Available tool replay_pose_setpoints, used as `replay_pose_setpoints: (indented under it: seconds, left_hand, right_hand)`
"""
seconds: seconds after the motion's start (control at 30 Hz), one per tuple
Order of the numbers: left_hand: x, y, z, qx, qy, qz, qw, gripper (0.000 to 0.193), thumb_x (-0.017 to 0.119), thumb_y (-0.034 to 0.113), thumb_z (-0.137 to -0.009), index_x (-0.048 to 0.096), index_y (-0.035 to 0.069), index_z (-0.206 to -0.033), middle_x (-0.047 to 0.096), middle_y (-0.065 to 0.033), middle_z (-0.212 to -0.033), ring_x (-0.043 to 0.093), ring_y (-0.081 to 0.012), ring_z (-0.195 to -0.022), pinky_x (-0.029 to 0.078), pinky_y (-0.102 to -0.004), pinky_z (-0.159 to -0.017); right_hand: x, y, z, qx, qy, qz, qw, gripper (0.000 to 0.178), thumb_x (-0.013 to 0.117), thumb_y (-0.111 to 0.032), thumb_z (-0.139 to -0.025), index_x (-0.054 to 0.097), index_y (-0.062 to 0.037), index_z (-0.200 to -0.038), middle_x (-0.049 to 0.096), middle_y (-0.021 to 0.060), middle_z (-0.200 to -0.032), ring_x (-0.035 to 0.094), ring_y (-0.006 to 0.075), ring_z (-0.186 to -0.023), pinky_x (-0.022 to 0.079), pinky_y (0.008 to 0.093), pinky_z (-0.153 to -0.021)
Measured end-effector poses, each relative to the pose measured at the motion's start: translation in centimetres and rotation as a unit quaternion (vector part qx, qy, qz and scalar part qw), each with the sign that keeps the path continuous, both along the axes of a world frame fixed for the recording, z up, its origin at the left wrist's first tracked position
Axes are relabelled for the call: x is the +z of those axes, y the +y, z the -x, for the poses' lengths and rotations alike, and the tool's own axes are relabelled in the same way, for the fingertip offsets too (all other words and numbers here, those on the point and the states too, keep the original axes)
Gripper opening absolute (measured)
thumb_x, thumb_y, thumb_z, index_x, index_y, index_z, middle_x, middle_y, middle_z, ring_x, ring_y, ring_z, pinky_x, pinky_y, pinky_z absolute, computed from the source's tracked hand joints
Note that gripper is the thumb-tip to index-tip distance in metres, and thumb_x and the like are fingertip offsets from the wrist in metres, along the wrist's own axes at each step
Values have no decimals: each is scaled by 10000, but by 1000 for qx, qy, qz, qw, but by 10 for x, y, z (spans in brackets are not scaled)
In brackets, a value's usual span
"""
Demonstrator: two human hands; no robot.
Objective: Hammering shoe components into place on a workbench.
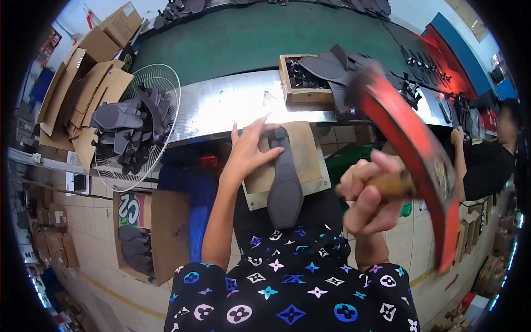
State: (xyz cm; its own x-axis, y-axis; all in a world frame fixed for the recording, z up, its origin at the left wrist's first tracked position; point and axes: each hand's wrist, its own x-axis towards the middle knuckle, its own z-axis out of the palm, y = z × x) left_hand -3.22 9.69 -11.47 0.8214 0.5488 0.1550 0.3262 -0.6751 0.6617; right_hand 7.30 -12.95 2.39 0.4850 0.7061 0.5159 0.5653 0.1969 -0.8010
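Observation:
My left hand [250, 150] lies flat with fingers spread on the upper part of a dark grey shoe sole [284, 181], pinning it to a small wooden block [312, 160] in front of me. My right hand [371, 193] is closed around the wooden handle of a hammer [412, 149] with a long red head, raised to the right of the sole and blurred with motion. The sole's heel end hangs over the block's near edge, above my lap.
A shiny metal ledge [221, 108] borders a green conveyor belt [249, 39]. A wooden tray of dark parts [301, 77] sits on the ledge. A fan guard [138, 127] holds several soles at left, near cardboard boxes [83, 77]. Another person [487, 160] works at right.

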Motion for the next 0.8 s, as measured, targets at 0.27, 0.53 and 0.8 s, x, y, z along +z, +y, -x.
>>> replay_pose_setpoints:
  seconds: [0.27,0.53,0.8]
  left_hand:
    - [-10,-8,10,-11,-145,-138,980,196,679,220,-904,746,73,-1014,730,-31,-1137,619,-298,-1201,322,-546,-1108]
    - [75,-102,65,-112,-133,463,869,230,630,149,-937,725,-29,-1046,703,-100,-941,659,-151,-849,488,-254,-755]
    - [92,-106,75,-271,-104,577,763,284,592,214,-1003,725,-18,-1101,732,-123,-987,660,-163,-946,481,-286,-857]
  right_hand:
    - [-45,27,-13,-24,-116,39,992,289,589,-37,-960,566,58,-1233,666,249,-939,691,405,-815,534,412,-680]
    - [-101,46,-38,54,-335,263,903,413,666,-155,-901,588,-18,-1283,665,119,-1061,657,293,-848,523,411,-694]
    - [-19,32,-45,480,-68,73,872,263,707,-169,-872,687,35,-1036,684,157,-957,655,300,-819,483,396,-695]
